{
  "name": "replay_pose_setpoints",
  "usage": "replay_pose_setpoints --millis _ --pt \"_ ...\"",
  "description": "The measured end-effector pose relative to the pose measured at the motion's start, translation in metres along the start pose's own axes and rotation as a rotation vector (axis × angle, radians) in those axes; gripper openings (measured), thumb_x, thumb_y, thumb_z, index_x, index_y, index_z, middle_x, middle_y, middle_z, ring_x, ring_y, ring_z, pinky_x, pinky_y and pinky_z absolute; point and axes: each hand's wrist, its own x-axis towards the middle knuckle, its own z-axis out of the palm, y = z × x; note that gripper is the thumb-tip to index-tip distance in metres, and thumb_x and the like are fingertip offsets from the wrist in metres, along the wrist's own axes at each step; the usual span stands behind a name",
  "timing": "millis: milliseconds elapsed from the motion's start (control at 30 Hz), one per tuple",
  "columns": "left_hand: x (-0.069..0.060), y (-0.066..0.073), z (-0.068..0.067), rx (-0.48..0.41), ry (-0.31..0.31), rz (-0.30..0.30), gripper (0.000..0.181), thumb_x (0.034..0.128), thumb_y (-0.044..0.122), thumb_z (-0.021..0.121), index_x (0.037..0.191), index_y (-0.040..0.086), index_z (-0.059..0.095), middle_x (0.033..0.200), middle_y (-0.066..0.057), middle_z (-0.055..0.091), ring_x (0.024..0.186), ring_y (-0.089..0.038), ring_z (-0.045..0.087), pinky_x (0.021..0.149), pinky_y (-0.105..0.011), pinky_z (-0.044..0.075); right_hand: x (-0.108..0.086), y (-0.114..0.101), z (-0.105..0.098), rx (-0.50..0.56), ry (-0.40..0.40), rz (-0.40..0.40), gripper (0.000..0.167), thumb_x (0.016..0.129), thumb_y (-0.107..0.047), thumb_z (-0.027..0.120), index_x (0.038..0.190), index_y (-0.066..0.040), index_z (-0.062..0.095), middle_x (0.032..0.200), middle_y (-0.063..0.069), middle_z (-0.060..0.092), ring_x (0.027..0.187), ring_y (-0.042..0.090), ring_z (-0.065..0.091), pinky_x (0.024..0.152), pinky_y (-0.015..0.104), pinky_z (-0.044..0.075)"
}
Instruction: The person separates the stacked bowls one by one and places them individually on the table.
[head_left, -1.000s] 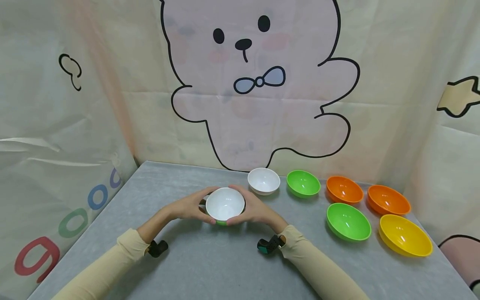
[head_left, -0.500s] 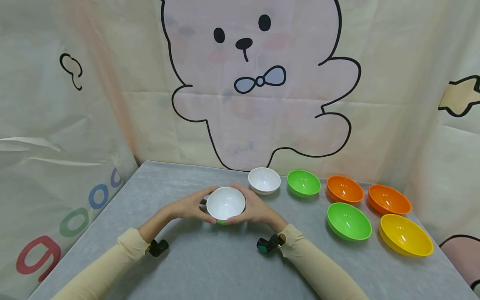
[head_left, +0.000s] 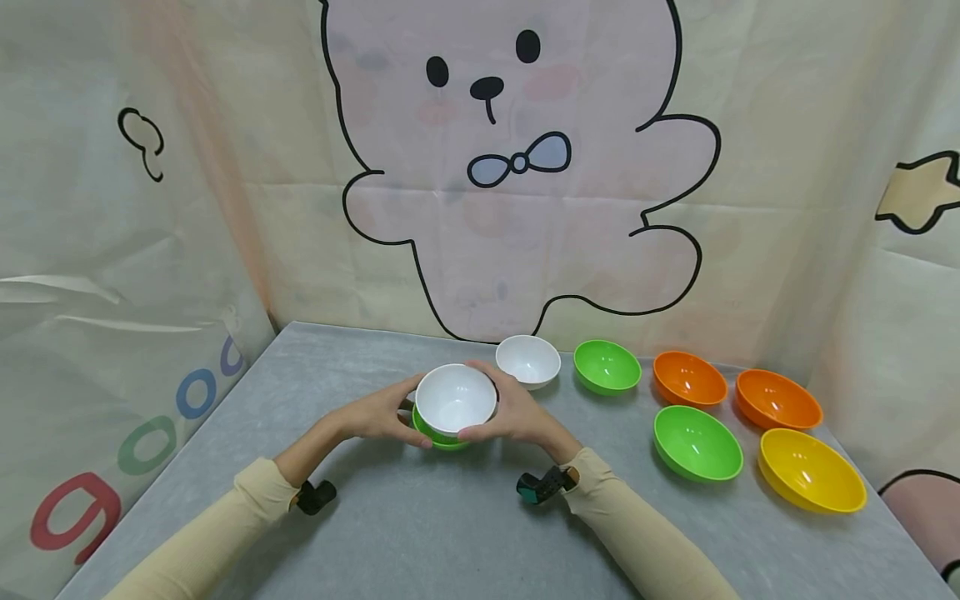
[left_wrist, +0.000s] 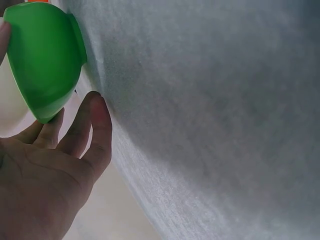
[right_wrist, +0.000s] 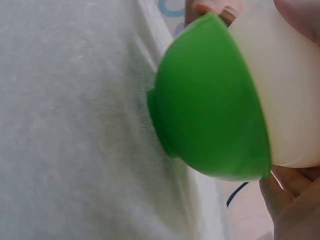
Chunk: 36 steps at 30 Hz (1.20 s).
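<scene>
In the head view my right hand (head_left: 517, 408) grips a white bowl (head_left: 456, 398), its thumb on the near side of the rim. Beneath it is a green bowl (head_left: 438, 439), held by my left hand (head_left: 382, 412) with thumb and fingers at its rim. The white bowl sits above the green one, shifted slightly right and tilted. Seen from the right wrist, the white bowl (right_wrist: 282, 85) stands partly out of the green bowl (right_wrist: 210, 105). The left wrist view shows the green bowl's side (left_wrist: 45, 60) with its foot close to the tabletop.
On the grey table (head_left: 420, 533), another white bowl (head_left: 528, 362) and a green bowl (head_left: 607, 367) stand behind my right hand. Orange bowls (head_left: 688, 379) (head_left: 777, 399), a larger green bowl (head_left: 697, 443) and a yellow bowl (head_left: 811, 471) are at the right. A printed cloth (head_left: 300, 250) hangs behind.
The white bowl has risen a little and moved right with my right hand, so more of the green bowl shows below it. My left hand has stayed almost still.
</scene>
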Motion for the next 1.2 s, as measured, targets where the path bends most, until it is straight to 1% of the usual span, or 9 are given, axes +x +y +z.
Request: replay_pose_setpoints --millis 67,167,333,467,567,667,867,1033,1200 --pt "0.000 0.000 0.000 0.000 -0.001 0.002 0.101 0.0821 0.015 0.088 0.160 0.007 0.024 0.149 -0.016 0.039 0.125 -0.039 0.054 0.096 -0.045 0.051 -0.001 -0.002 -0.003 -0.012 0.022 -0.017 0.097 0.066 -0.020 0.097 0.148 -0.008 0.046 0.136 0.005 0.057 0.119 0.020 0.057 0.097 0.041 0.049" --pt "0.000 0.001 0.000 0.009 0.000 0.000 0.101 0.0820 0.016 0.088 0.160 0.006 0.024 0.151 -0.017 0.037 0.125 -0.040 0.054 0.096 -0.045 0.051 -0.003 -0.005 -0.008 -0.026 0.053 -0.040 0.097 0.065 -0.015 0.097 0.147 -0.005 0.047 0.139 0.007 0.055 0.120 0.022 0.056 0.098 0.042 0.048" --pt "0.000 0.002 0.000 0.034 0.001 -0.005 0.100 0.0823 0.017 0.088 0.159 0.006 0.025 0.156 -0.016 0.034 0.127 -0.042 0.051 0.098 -0.044 0.050 -0.006 -0.008 -0.019 -0.043 0.089 -0.070 0.098 0.065 -0.012 0.097 0.149 -0.002 0.046 0.144 0.010 0.052 0.122 0.025 0.055 0.099 0.042 0.047" --pt "0.001 0.003 0.000 0.040 -0.006 -0.002 0.099 0.0828 0.017 0.087 0.159 0.005 0.025 0.157 -0.015 0.032 0.127 -0.042 0.052 0.098 -0.044 0.050 -0.011 -0.007 -0.026 -0.048 0.098 -0.084 0.100 0.065 -0.010 0.098 0.150 -0.003 0.044 0.145 0.012 0.051 0.122 0.028 0.055 0.099 0.044 0.048" --pt "0.001 0.003 0.000 0.060 -0.007 -0.003 0.098 0.0829 0.019 0.087 0.159 0.006 0.026 0.157 -0.014 0.032 0.126 -0.042 0.052 0.098 -0.045 0.050 -0.015 -0.005 -0.029 -0.028 0.090 -0.079 0.101 0.065 -0.007 0.097 0.150 -0.003 0.044 0.146 0.012 0.050 0.124 0.029 0.053 0.100 0.046 0.046" --pt "0.000 0.004 0.000 0.078 -0.003 -0.009 0.098 0.0824 0.020 0.088 0.159 0.008 0.028 0.155 -0.014 0.034 0.125 -0.042 0.052 0.097 -0.045 0.050 -0.019 -0.006 -0.031 0.001 0.078 -0.067 0.101 0.065 -0.005 0.097 0.150 -0.001 0.043 0.147 0.012 0.048 0.127 0.028 0.051 0.101 0.046 0.046" --pt "-0.001 0.003 0.001 0.093 0.008 -0.026 0.099 0.0818 0.020 0.088 0.159 0.006 0.028 0.154 -0.014 0.036 0.126 -0.044 0.051 0.096 -0.046 0.051 -0.027 -0.008 -0.034 0.079 0.067 -0.048 0.101 0.066 -0.001 0.095 0.151 0.002 0.041 0.147 0.015 0.046 0.127 0.032 0.050 0.099 0.039 0.049" --pt "-0.002 0.003 0.001 0.087 0.006 -0.035 0.100 0.0814 0.020 0.089 0.159 0.004 0.027 0.153 -0.013 0.037 0.126 -0.043 0.052 0.095 -0.046 0.052 -0.035 -0.008 -0.036 0.089 0.080 -0.020 0.102 0.065 0.002 0.095 0.150 0.006 0.039 0.145 0.018 0.047 0.124 0.034 0.051 0.097 0.036 0.050" --pt "-0.002 0.004 0.002 0.089 0.005 -0.038 0.101 0.0815 0.021 0.089 0.159 0.006 0.027 0.154 -0.014 0.036 0.126 -0.044 0.051 0.095 -0.047 0.052 -0.044 -0.008 -0.040 0.076 0.084 -0.003 0.102 0.066 -0.001 0.095 0.150 0.006 0.038 0.144 0.018 0.047 0.122 0.035 0.052 0.094 0.037 0.052"
